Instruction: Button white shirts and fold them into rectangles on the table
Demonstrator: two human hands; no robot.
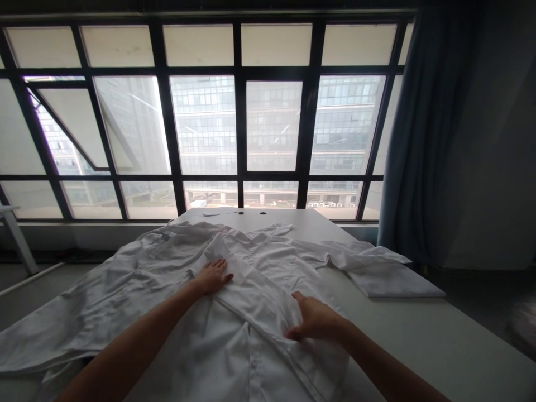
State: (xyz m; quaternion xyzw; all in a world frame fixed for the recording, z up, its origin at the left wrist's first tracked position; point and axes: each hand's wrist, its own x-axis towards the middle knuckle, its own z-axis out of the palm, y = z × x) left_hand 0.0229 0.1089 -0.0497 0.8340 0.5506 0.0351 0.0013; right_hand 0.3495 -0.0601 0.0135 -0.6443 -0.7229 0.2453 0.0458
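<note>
A large white garment point(259, 301), long like a coat or shirt, lies spread and wrinkled over the table, with a button placket running down its near part. My left hand point(213, 277) rests on the cloth near the middle, palm down and fingers spread. To the right, my right hand point(312, 319) is at a diagonal fold of the garment, thumb and index finger apart; its other fingers are partly hidden. Whether it presses on the cloth or hovers just over it I cannot tell. A white sleeve point(355, 255) stretches out toward the right edge.
The white table point(452, 340) reaches away toward a wide window point(272, 123) with dark frames; one pane is tilted open. Flat white cloth point(397, 282) lies at the table's right edge. A blue-grey curtain point(422, 145) hangs at right. A white table leg point(19, 240) stands at left.
</note>
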